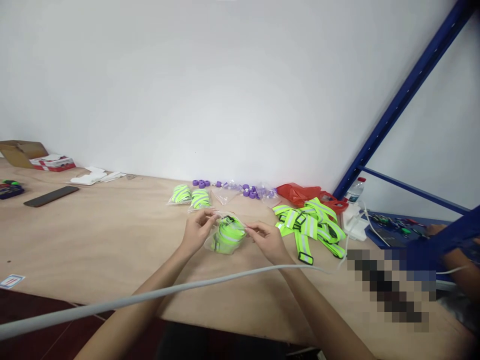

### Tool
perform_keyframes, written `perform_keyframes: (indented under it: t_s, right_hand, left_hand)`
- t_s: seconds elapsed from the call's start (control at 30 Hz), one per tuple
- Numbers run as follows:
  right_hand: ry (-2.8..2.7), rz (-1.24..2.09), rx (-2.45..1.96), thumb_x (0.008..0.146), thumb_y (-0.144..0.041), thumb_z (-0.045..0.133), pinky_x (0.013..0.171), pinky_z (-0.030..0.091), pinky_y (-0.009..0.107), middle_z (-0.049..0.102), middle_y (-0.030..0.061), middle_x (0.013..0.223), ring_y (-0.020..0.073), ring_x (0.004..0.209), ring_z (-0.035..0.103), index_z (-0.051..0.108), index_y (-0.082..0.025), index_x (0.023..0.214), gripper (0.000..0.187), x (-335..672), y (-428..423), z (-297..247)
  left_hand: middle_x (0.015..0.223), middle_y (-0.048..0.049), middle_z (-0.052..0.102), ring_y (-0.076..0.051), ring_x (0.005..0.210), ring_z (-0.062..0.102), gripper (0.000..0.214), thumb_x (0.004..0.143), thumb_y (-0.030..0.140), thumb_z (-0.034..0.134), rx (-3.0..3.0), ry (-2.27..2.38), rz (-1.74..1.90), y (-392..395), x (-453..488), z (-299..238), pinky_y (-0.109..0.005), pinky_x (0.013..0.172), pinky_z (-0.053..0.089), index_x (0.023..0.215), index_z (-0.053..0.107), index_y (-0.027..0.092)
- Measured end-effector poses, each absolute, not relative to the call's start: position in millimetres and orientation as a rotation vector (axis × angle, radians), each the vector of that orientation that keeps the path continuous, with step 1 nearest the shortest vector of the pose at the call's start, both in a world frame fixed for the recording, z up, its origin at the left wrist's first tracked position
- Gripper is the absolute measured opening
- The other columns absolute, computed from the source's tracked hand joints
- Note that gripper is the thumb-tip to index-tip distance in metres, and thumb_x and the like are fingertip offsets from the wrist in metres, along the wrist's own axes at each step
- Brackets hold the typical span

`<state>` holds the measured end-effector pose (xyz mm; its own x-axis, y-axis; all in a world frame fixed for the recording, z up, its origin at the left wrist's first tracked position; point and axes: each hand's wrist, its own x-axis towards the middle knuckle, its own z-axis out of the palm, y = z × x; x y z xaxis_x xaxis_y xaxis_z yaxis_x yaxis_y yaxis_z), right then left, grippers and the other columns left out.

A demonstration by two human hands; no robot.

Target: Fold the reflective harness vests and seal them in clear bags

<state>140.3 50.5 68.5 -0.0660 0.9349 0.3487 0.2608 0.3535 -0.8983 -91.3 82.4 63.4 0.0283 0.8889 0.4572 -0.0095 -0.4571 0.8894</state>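
A clear plastic bag (226,235) holding a rolled neon-green reflective band rests on the wooden table (112,235) in front of me. My left hand (197,227) pinches the bag's top left edge. My right hand (267,239) pinches its right edge. Both hands have their fingers closed on the bag's opening. Two bagged green bands (190,196) lie just behind it. A loose heap of green reflective bands (309,222) lies to the right of my right hand.
Purple rings and small clear bags (240,189) line the wall. A red bag (300,192), a water bottle (354,190) and a white charger (354,225) stand at right by a blue rack (405,95). A grey cable (150,296) crosses in front. Another person's arm (457,260) is at far right.
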Motion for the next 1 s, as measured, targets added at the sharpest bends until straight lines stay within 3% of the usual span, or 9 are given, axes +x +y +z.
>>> perform_keyframes:
  t_s: [0.17,0.37,0.53,0.73,1.0]
  right_hand:
    - [-1.580,0.761,-1.084,0.082,-0.054,0.071,0.065,0.054,0.032,0.074,0.0049,0.076,0.0204,0.071,0.066,0.076,-0.021,0.080,0.033,149,51,82]
    - [-1.625,0.747,-1.069,0.084,-0.049,0.070,0.062,0.051,0.029,0.069,0.0025,0.071,0.0176,0.065,0.061,0.075,-0.021,0.078,0.029,154,51,89]
    - [-1.602,0.747,-1.060,0.086,-0.052,0.068,0.058,0.050,0.028,0.070,0.0032,0.076,0.0166,0.064,0.061,0.075,-0.019,0.085,0.033,150,51,80]
    - [-1.565,0.772,-1.056,0.086,-0.053,0.068,0.053,0.049,0.026,0.071,0.0031,0.077,0.0158,0.063,0.061,0.074,-0.020,0.086,0.033,149,48,76]
    - [-1.515,0.777,-1.054,0.083,-0.055,0.071,0.059,0.054,0.028,0.076,0.0059,0.089,0.0184,0.070,0.066,0.074,-0.020,0.093,0.036,142,50,66]
  left_hand:
    - [0.076,-0.0028,0.069,-0.017,0.075,0.064,0.035,0.083,0.050,0.078,1.627,0.880,1.519,76,-98,78,-0.028,0.072,0.052,0.075,0.067,0.017]
    - [0.074,-0.0015,0.069,-0.017,0.074,0.066,0.036,0.085,0.049,0.077,1.606,0.783,1.397,75,-98,79,-0.029,0.071,0.053,0.077,0.063,0.017]
    - [0.098,-0.0083,0.077,-0.023,0.092,0.072,0.035,0.080,0.044,0.083,1.592,0.708,1.273,76,-86,74,-0.034,0.083,0.057,0.098,0.073,0.016]
    - [0.113,-0.0119,0.077,-0.028,0.105,0.071,0.037,0.083,0.043,0.080,1.538,0.683,1.237,75,-73,74,-0.037,0.091,0.057,0.107,0.078,0.016]
    - [0.091,-0.0085,0.078,-0.023,0.088,0.071,0.033,0.074,0.044,0.085,1.362,0.716,1.383,83,-55,59,-0.033,0.083,0.055,0.088,0.077,0.015]
